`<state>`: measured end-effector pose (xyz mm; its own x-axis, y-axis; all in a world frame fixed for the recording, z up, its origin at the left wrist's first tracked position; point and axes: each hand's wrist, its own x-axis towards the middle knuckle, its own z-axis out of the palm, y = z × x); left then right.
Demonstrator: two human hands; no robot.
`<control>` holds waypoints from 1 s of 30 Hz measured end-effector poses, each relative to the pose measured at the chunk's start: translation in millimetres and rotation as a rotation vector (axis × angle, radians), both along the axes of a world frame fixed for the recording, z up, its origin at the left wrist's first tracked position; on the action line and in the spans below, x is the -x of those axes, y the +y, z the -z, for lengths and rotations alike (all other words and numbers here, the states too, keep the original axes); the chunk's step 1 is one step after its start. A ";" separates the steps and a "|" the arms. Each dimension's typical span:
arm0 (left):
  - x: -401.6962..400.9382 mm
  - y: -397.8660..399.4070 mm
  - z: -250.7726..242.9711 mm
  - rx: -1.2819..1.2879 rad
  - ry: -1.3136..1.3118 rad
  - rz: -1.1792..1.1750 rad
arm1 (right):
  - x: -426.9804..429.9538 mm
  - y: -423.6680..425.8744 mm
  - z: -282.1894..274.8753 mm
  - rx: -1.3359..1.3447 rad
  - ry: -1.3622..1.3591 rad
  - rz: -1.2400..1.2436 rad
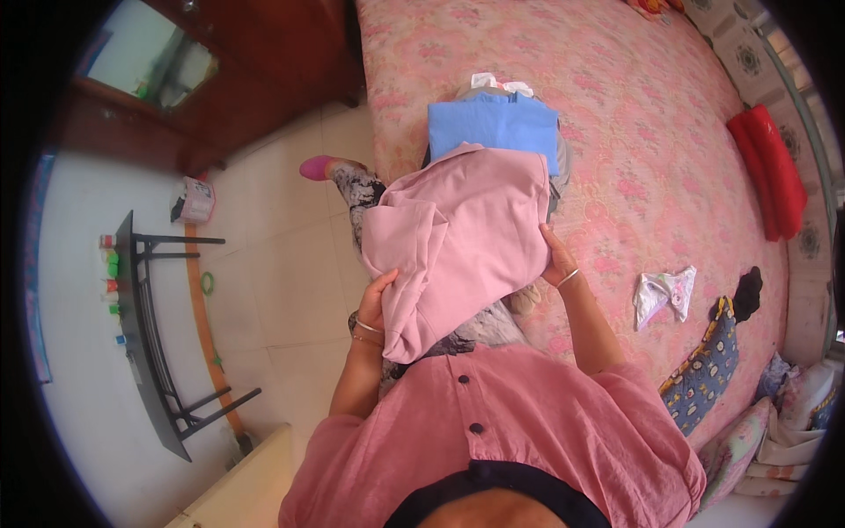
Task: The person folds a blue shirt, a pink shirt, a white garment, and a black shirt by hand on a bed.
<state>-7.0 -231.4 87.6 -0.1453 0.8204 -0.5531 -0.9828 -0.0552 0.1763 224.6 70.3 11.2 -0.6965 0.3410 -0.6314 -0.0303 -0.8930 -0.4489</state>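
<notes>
A pink garment (482,218), loosely folded, lies across my lap and reaches over the front of a stack of clothes. My left hand (377,300) grips its near left side, with the thumb on top of the cloth. On the opposite edge, my right hand (556,256) holds the garment with the thumb above and the fingers hidden beneath. A folded blue garment (495,122) tops the stack just beyond. Grey cloth (562,165) and white cloth (485,80) stick out from under it.
The bed's pink floral cover (607,99) spreads ahead and right. On it lie white printed underwear (663,297), a black cloth (748,294), a patterned blue pillow (703,369) and a red roll of fabric (766,171). A black table (155,343) stands left, beyond the tiled floor (284,284).
</notes>
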 end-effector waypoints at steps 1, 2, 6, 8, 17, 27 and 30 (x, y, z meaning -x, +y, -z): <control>1.6 -4.7 0.9 -0.107 -0.069 0.032 | -1.3 -0.3 -0.2 -0.002 -0.002 -0.006; -0.2 -6.9 2.8 -0.085 -0.067 0.013 | -4.1 -0.7 0.0 -0.011 0.031 0.006; -0.2 -5.8 -15.3 0.083 0.042 -0.044 | 3.4 -5.8 -45.4 -0.177 -0.010 -0.026; 10.8 -11.0 -12.4 0.097 0.034 -0.048 | 0.2 4.2 -62.4 -0.221 0.025 -0.070; 62.0 75.1 -115.1 -0.189 0.156 0.000 | 48.7 99.0 -192.9 -0.634 0.198 0.024; 85.5 171.7 -140.6 -0.503 0.211 -0.014 | 21.4 127.7 -263.4 -0.907 0.230 0.309; 91.7 181.7 -62.5 -0.248 0.237 -0.018 | 3.2 132.0 -171.2 -0.791 0.061 0.288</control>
